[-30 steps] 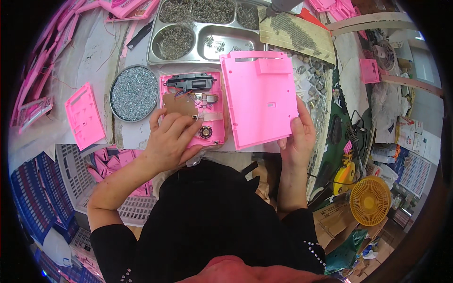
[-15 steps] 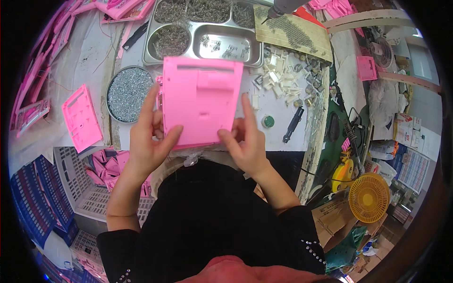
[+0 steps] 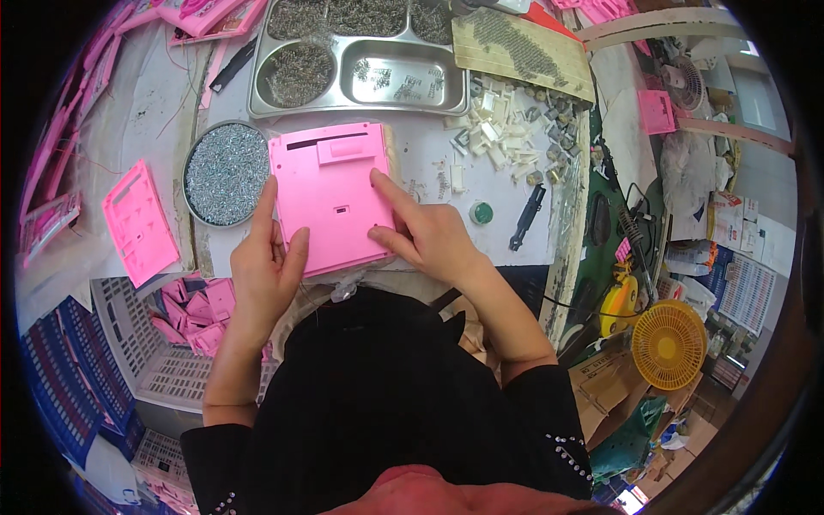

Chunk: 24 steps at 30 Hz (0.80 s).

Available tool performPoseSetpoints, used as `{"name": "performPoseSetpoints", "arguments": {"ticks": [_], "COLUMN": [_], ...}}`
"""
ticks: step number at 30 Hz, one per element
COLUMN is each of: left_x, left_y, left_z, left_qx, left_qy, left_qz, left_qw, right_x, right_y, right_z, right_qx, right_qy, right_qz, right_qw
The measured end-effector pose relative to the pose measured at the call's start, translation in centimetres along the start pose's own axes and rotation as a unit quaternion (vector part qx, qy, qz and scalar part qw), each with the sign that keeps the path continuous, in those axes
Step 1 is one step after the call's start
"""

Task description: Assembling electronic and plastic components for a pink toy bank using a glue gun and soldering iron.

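Note:
A pink plastic casing (image 3: 330, 193), roughly square with a long slot near its far edge and a small hole near the middle, lies almost flat on the white worktable in front of me. My left hand (image 3: 268, 266) grips its left edge, index finger stretched along the side and thumb at the near left part. At the right edge, my right hand (image 3: 429, 236) holds the casing with its fingertips and thumb on the near right side. Something pale shows beneath the casing's far right edge. What lies under the rest is hidden.
A round dish of silvery screws (image 3: 227, 172) stands left of the casing, beside another pink panel (image 3: 140, 223). Beyond is a steel compartment tray (image 3: 356, 107) with small metal parts. To the right lie white plastic pieces (image 3: 493, 129), a green-topped round item (image 3: 481, 212) and a black strip (image 3: 527, 218).
The casing has come down and tilted from raised to nearly flat, shifting slightly left. My right hand has slid farther up its right edge.

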<state>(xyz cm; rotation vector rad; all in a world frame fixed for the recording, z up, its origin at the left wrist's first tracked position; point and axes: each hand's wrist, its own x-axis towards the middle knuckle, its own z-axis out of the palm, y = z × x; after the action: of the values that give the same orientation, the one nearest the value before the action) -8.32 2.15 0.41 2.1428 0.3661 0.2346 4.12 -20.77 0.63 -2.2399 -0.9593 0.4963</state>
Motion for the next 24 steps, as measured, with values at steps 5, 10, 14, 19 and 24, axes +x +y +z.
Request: {"name": "performPoseSetpoints", "arguments": {"ticks": [5,10,14,19,24], "left_x": [-0.4,-0.9,-0.3,0.4,-0.6], "left_y": [-0.3,-1.5,-2.4,-2.1,-2.8], "left_z": [0.1,0.7,0.5,-0.8,-1.8], "left_qx": [0.045,0.041,0.032,0.025,-0.218], "left_qy": [0.023,0.039,0.018,-0.024,-0.063], "left_qz": [-0.006,-0.014,-0.026,-0.033,-0.051], "left_qw": [0.999,0.998,0.999,0.999,0.973], "right_x": [0.1,-0.1,0.4,1.4,4.0], "right_y": [-0.5,-1.9,-2.3,-3.7,-5.6], "right_z": [-0.1,-0.2,0.1,-1.5,-1.4], "right_qx": [-0.055,-0.171,-0.209,-0.260,-0.164], "right_qy": [-0.015,-0.036,-0.026,-0.041,-0.041], "right_qz": [-0.015,-0.008,-0.027,-0.038,-0.198], "right_qw": [0.998,0.985,0.977,0.964,0.966]}}
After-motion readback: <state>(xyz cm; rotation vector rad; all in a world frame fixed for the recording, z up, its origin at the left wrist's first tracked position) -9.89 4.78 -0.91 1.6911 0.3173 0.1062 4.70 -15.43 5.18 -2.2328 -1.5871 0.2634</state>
